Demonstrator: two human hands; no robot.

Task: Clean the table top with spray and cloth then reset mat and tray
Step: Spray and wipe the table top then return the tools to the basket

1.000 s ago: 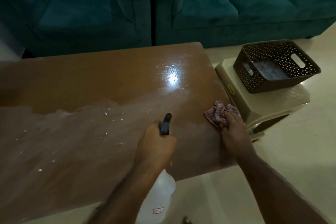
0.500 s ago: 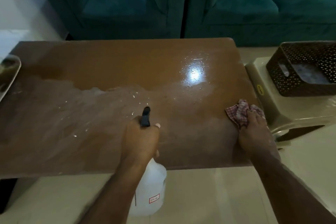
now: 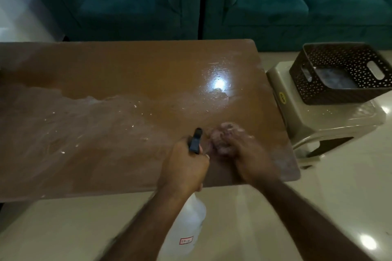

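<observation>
A brown table top [image 3: 118, 74] fills the middle of the view, wet with spray and droplets across its near half. My left hand [image 3: 184, 167] grips a white spray bottle [image 3: 186, 231] by its black trigger head, which points over the table's front edge. My right hand [image 3: 246, 154] presses a checked red-and-white cloth [image 3: 224, 135] flat on the table just right of the nozzle; the cloth is blurred by motion. No mat is in view.
A beige plastic stool [image 3: 331, 125] stands at the table's right end with a dark perforated basket [image 3: 339, 93] on it. Teal sofas [image 3: 254, 2] line the far side. Glossy cream floor [image 3: 63, 229] lies below the front edge.
My right hand has slid the cloth leftwards from the table's right edge to just beside the spray nozzle. The left hand still holds the bottle at the front edge.
</observation>
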